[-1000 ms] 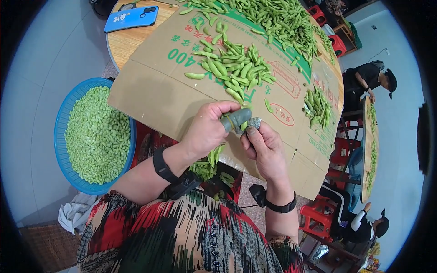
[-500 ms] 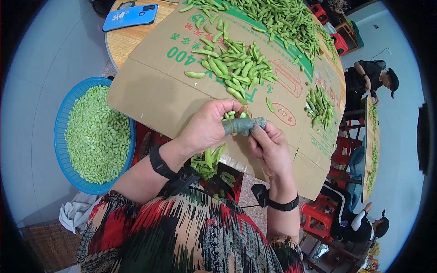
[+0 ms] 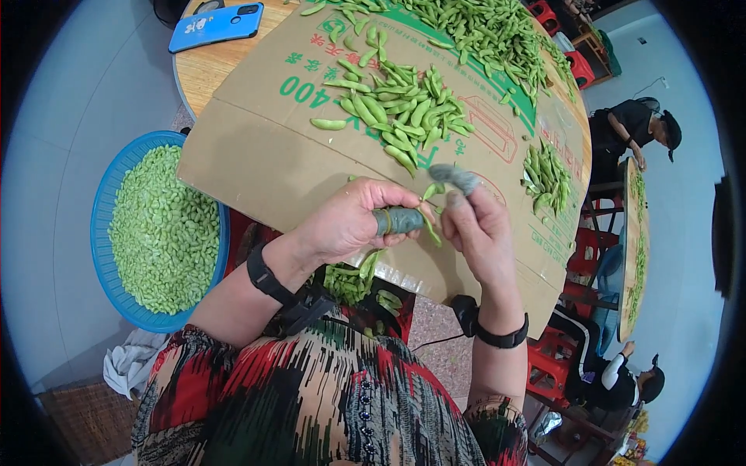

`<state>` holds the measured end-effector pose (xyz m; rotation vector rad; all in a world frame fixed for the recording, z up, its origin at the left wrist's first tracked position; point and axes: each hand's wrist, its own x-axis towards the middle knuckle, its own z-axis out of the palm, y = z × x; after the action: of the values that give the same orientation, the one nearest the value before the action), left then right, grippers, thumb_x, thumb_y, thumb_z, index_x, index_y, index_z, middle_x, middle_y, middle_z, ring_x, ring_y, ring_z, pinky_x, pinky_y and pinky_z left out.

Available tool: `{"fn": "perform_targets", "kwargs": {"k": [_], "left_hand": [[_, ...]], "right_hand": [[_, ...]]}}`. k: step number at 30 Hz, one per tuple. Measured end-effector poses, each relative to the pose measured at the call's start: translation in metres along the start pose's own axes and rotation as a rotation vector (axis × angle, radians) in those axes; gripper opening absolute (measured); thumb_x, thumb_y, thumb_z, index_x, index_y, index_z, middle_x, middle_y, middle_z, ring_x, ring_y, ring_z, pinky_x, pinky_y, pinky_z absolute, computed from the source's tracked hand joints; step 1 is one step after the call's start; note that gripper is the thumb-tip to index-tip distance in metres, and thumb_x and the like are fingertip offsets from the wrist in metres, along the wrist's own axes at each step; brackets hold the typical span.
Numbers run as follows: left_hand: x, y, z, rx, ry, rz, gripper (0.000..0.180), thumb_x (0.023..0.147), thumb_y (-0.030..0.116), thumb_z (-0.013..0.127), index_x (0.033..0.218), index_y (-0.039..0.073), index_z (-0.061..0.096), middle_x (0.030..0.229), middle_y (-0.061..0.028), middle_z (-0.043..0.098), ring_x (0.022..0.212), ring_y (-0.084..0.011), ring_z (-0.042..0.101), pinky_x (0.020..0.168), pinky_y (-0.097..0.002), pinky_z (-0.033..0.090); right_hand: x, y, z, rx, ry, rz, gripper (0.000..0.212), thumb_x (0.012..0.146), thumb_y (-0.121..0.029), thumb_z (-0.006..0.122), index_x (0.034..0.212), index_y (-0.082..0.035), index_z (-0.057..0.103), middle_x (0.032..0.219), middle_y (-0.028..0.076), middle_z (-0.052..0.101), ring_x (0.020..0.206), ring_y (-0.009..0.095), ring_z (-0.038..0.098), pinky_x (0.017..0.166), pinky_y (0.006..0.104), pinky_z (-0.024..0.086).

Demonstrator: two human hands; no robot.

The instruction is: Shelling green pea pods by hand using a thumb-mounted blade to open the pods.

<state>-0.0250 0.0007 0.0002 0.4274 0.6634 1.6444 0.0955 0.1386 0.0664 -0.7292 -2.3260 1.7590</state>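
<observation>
My left hand (image 3: 353, 221) is closed, pinching a green soybean pod (image 3: 431, 227) that sticks out past its fingertips. A grey-green cover (image 3: 400, 220) held by a yellow band wraps one of its fingers. Just to the right is my right hand (image 3: 483, 233), its covered index finger stretched out and the thumb apart from it, with nothing visible in between. Another pod (image 3: 433, 190) shows close above the left fingertips. Beyond my hands, a loose pile of pods (image 3: 404, 109) lies on the flattened cardboard (image 3: 256, 147).
Shelled beans fill a blue basket (image 3: 99, 225) at left. A blue phone (image 3: 216, 28) lies on the wooden table (image 3: 198, 74). More pods (image 3: 482, 43) are heaped at the far side, with a small pile (image 3: 546, 177) at right. Below the cardboard's near edge are discarded pods (image 3: 346, 286). Two people sit at another table (image 3: 633, 233).
My right hand has moved right and come away from the left, its index finger lifting and straightening. A pod now shows beyond my left fingertips.
</observation>
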Motion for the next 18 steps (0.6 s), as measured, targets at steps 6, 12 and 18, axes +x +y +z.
{"fn": "perform_targets", "kwargs": {"k": [6,12,18], "left_hand": [[-0.001,0.008,0.000,0.029,-0.091,-0.028,0.016,0.085,0.004,0.057,0.101,0.000,0.057,0.082,-0.0074,0.061,0.063,-0.0054,0.051,0.051,-0.0163,0.036],[0.000,0.010,-0.001,0.066,-0.027,0.073,0.020,0.087,0.007,0.056,0.104,0.004,0.046,0.081,-0.0072,0.061,0.063,-0.0050,0.050,0.051,-0.0139,0.033],[0.001,0.009,0.000,0.020,0.143,0.079,0.017,0.087,0.005,0.055,0.104,0.001,0.055,0.085,-0.0024,0.060,0.066,-0.0036,0.049,0.049,-0.0146,0.032]], "right_hand": [[-0.002,0.011,-0.003,0.182,-0.218,0.160,0.013,0.091,-0.014,0.050,0.093,-0.004,0.059,0.063,-0.007,0.046,0.055,0.002,0.039,0.049,0.0173,0.030],[-0.010,0.013,0.006,0.234,-0.258,0.219,0.013,0.089,-0.016,0.055,0.090,-0.004,0.060,0.062,-0.007,0.046,0.051,0.001,0.036,0.046,0.0169,0.027],[-0.016,0.014,-0.014,0.937,-0.096,0.063,0.014,0.091,-0.010,0.047,0.098,-0.001,0.056,0.057,-0.004,0.042,0.040,0.002,0.028,0.035,0.0160,0.021]]}}
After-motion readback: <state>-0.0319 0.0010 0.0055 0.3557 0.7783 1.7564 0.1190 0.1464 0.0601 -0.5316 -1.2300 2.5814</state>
